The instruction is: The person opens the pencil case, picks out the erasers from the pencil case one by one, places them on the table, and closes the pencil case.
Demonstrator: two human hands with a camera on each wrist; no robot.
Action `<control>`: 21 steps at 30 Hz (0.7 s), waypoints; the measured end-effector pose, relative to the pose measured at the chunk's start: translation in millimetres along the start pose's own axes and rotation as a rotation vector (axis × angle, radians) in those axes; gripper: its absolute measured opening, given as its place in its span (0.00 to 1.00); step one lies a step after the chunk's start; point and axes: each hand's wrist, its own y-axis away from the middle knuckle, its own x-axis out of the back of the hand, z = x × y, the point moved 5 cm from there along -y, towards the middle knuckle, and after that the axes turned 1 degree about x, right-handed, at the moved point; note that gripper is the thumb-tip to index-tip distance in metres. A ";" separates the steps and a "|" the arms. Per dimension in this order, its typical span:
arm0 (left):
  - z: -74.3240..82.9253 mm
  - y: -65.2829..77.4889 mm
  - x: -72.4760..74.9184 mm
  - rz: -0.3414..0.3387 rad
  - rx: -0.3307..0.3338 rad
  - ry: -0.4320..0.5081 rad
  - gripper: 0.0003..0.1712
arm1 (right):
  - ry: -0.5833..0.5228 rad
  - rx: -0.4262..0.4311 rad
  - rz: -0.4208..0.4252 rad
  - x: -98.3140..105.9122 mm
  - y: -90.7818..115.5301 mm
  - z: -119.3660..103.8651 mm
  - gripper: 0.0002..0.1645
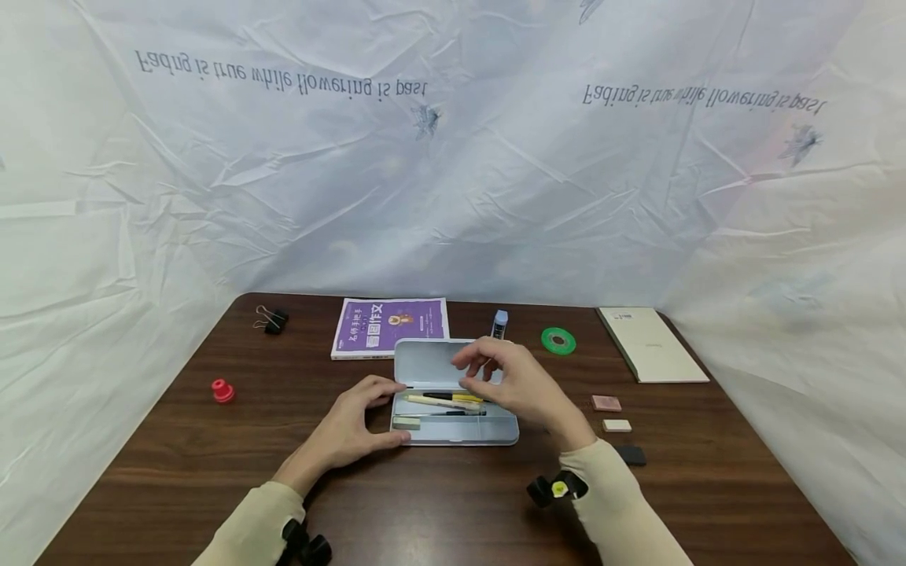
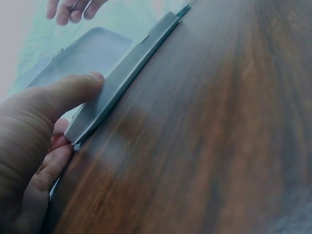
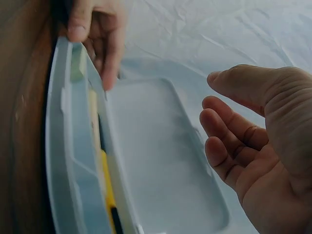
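Note:
An open pencil case (image 1: 499, 431) of pale grey-blue lies on the table with its lid (image 1: 428, 362) tipped back. Inside are several pens (image 1: 446, 403), one with yellow parts, and a small pale green eraser (image 1: 406, 423) in the front left corner. My left hand (image 1: 350, 424) holds the case's left end, its thumb against the front wall (image 2: 109, 90) and its fingers around the left side. Over the right part of the case hovers my right hand (image 1: 520, 381), fingers loosely bent and nothing between them; the right wrist view shows it beside the raised lid (image 3: 156, 161).
Behind the case lie a purple book (image 1: 389, 326) and a blue-capped glue stick (image 1: 499, 324). To the right are a green disc (image 1: 558, 341), a cream notebook (image 1: 654, 346), a pink block (image 1: 605, 403), a white eraser (image 1: 616, 425) and a dark block (image 1: 631, 455). Leftward are a binder clip (image 1: 276, 321) and a red knob-shaped piece (image 1: 222, 391).

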 end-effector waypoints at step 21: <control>-1.9 0.2 -0.7 0.003 -0.029 -0.009 0.43 | 0.053 0.083 -0.138 -82.8 -19.7 1.5 0.15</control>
